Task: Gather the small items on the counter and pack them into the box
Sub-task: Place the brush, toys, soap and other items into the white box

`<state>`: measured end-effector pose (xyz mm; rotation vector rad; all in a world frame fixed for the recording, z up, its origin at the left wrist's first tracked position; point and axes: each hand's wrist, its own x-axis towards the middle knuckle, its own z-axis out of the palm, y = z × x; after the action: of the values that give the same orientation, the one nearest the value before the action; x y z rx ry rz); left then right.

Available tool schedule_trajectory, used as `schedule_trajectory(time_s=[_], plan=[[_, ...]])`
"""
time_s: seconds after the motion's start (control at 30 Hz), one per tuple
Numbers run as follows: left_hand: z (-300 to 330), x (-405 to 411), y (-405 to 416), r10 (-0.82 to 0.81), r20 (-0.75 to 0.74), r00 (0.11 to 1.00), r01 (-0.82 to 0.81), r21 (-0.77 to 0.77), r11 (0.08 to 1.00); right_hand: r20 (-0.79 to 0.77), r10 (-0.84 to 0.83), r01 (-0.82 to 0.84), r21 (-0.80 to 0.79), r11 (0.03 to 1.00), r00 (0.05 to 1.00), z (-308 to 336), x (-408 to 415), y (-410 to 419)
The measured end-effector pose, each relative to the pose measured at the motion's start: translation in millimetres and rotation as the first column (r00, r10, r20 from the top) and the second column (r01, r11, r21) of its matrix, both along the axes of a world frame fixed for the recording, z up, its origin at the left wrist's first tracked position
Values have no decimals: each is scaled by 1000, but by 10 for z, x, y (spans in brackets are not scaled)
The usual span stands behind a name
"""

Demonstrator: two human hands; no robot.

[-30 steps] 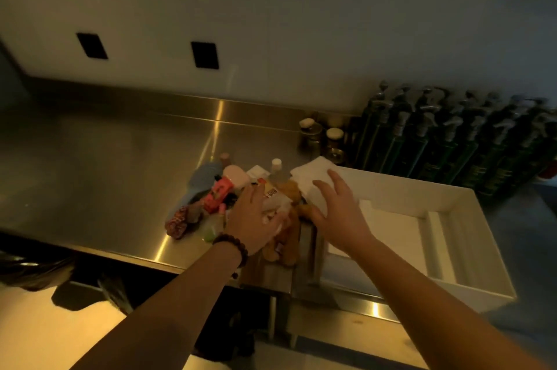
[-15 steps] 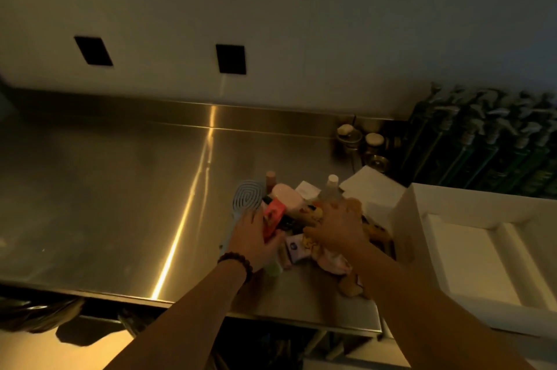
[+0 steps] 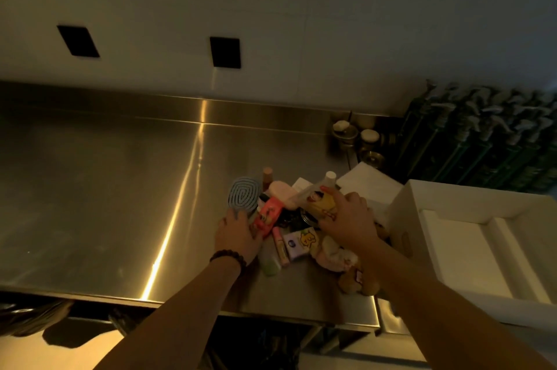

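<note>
your left hand [image 3: 238, 234] rests on the pile of small items, fingers relaxed against the blue brush [image 3: 243, 195] and red packet [image 3: 266, 216]. your right hand [image 3: 346, 219] grips the yellow-labelled bottle [image 3: 319, 201] at the pile's 1 o'clock. the white box [image 3: 446, 204] sits open at 3 o'clock on the steel counter [image 3: 120, 189].

I can't make out a single readable word from here. The yellow-labelled bottle [image 3: 320, 204] under my right hand [image 3: 346, 219] carries a printed picture and some lettering, all too blurred. The small white packet [image 3: 297, 244] just below that grip shows a round blue logo and a yellow cartoon sticker, letters illegible. The orange packet [image 3: 266, 214] beside my left hand [image 3: 238, 237] has print I cannot read.
</note>
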<state>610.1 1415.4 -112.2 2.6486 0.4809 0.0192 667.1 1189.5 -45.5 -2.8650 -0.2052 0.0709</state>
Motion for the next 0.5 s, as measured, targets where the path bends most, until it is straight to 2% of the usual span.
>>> schedule_trajectory(time_s=[0.23,0.4,0.5], plan=[[25,-101,18,161,-81,984,-169,-113,979,-16,41,-40,30,999,999,-16,-72,-139],[57,-218,119,249,-11,969,-245,-223,944,7,71,-71,68,995,997,-44,-108,-156],[194,-256,139,265,102,959,-233,-249,940,61,108,-113,78,991,992,-9,-81,-163]])
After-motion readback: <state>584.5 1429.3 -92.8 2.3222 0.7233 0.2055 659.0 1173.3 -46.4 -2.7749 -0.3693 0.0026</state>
